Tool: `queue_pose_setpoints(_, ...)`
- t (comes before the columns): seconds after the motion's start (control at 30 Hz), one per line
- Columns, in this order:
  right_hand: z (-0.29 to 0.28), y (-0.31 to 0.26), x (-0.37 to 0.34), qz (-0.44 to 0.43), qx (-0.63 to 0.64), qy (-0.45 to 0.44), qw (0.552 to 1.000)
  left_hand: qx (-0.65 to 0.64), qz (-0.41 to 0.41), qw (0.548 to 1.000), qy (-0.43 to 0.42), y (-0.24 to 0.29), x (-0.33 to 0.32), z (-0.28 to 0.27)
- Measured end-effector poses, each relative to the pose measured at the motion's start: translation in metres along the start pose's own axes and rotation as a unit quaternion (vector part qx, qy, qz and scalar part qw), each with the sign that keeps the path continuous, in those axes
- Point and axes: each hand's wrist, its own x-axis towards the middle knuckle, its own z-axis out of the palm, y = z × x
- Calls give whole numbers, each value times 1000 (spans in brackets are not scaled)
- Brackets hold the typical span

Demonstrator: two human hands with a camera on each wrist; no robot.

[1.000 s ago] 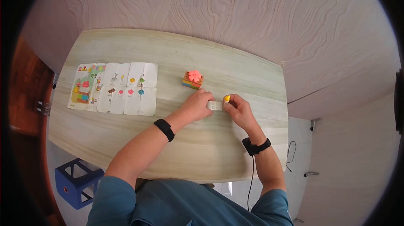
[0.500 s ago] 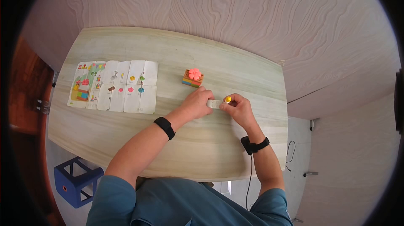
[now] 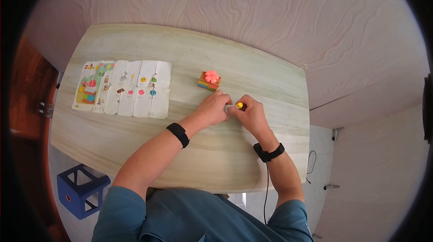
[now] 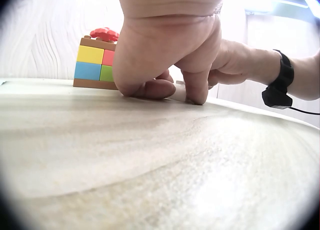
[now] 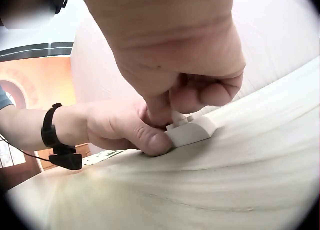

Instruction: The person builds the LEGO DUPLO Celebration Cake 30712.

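Note:
On the table, the left hand grips one end of a white studded brick, its thumb along the side in the right wrist view. Over that brick the right hand pinches a small white piece with a yellow top; its lower end meets the studs, though whether it is seated I cannot tell. Just beyond the left hand stands a block of brown, yellow, red, blue and green bricks, with a coral flower on top.
An unfolded instruction sheet lies on the left of the table. A blue stool stands on the floor at the lower left. Behind the table rises a wood-patterned panel. A cable hangs from the right wristband.
The right hand has moved left with the yellow-topped piece, from the white brick's right end onto it, close against the left hand. The left hand keeps its grip on the brick.

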Motion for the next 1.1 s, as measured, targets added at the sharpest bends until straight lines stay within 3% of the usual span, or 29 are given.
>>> queue_pose_setpoints(0.23,5,-8,-3,16,-41,10,999,5,28,999,30,-11,3,8)
queue_pose_setpoints(0.33,3,-9,-5,17,-33,-9,999,12,10,1000,12,-9,5,5)
queue_pose_setpoints(0.4,3,-1,-7,-36,1,24,999,10,6,1000,15,-8,5,5)
queue_pose_setpoints(0.53,-14,-13,-14,-2,30,2,1000,7,5,1000,8,-7,3,3)
queue_pose_setpoints(0.6,-18,-14,-14,-93,-10,0,996,5,4,1000,8,-6,2,3)
queue_pose_setpoints(1.1,-29,-15,-8,-120,-15,-49,991,19,14,1000,3,-7,4,2)
